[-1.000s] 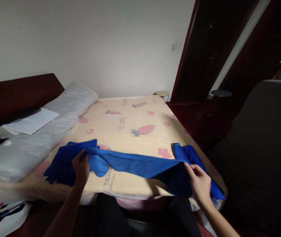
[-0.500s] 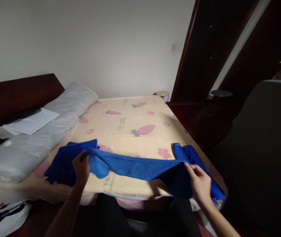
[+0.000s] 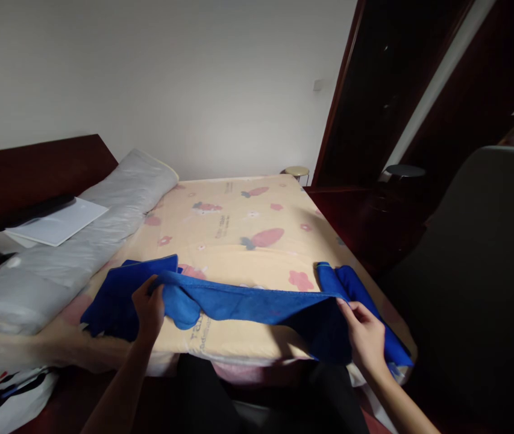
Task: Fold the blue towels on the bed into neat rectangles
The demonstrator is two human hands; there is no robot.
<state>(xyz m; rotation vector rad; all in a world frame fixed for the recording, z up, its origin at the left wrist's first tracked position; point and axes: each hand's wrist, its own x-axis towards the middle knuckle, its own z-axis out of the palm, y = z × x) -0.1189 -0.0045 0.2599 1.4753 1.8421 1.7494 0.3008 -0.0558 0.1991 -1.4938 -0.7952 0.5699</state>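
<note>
A blue towel [image 3: 247,305] is stretched sideways above the near part of the bed, its top edge nearly straight and its cloth sagging in folds below. My left hand [image 3: 148,307] pinches the left corner, and my right hand [image 3: 365,331] grips the right end between thumb and fingers. Behind my left hand lies a stack of darker blue cloths [image 3: 116,295], flat on the sheet. Beyond my right hand are rolled blue cloths [image 3: 360,289] at the bed's right edge, partly covered by that hand.
The bed [image 3: 220,259] has a cream sheet printed with carrots and flowers. A grey pillow [image 3: 71,253] runs along the left, with a white flat sheet or folder [image 3: 60,223] on it. A grey chair back [image 3: 487,271] stands right; two stools [image 3: 296,171] are farther off.
Almost nothing differs. Both hands stay in place on the towel, whose hanging folds have shifted very slightly.
</note>
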